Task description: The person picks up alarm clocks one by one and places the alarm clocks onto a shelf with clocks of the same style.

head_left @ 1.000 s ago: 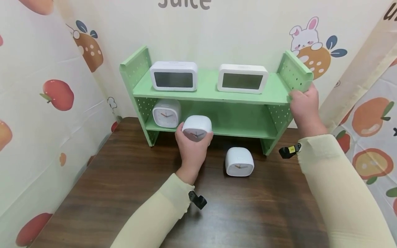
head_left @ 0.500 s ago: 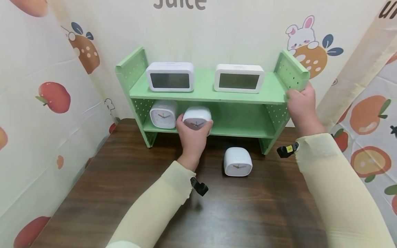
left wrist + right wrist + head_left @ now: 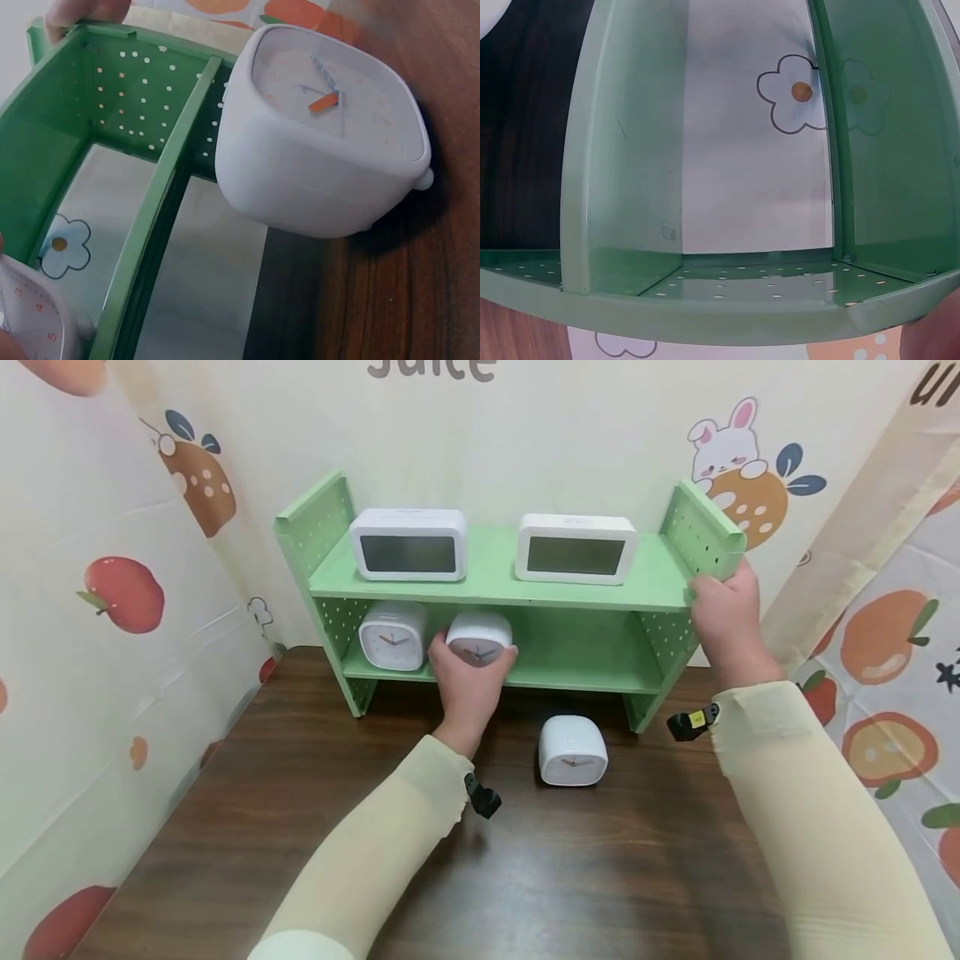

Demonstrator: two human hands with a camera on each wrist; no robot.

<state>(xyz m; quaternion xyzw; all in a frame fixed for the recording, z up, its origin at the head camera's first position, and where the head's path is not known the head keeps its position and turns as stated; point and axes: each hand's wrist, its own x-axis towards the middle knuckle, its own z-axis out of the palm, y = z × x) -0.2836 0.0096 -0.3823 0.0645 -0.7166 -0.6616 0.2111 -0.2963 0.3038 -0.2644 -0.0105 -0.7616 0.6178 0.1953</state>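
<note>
My left hand (image 3: 471, 689) grips a small white alarm clock (image 3: 480, 625) by its sides, thumb and fingers spread around it. The clock is at the front of the lower board of a green two-tier shelf (image 3: 592, 662), its face partly covered by the hand. In the left wrist view, part of this held clock (image 3: 41, 311) shows at the lower left. My right hand (image 3: 726, 614) holds the shelf's right side panel (image 3: 701, 531) near the upper board. In the right wrist view, only a bit of that hand (image 3: 934, 330) shows at the corner.
A similar clock (image 3: 392, 637) stands at the lower board's left end. Another clock (image 3: 573, 750) sits on the dark wooden table (image 3: 480, 877) before the shelf. On the upper board stand two white digital clocks, one left (image 3: 408, 545), one right (image 3: 576, 550). A fruit-patterned curtain (image 3: 225, 435) hangs behind.
My left hand has moved the clock forward from the shelf's front edge onto the lower board. My right hand keeps its hold on the side panel. The view has shifted slightly.
</note>
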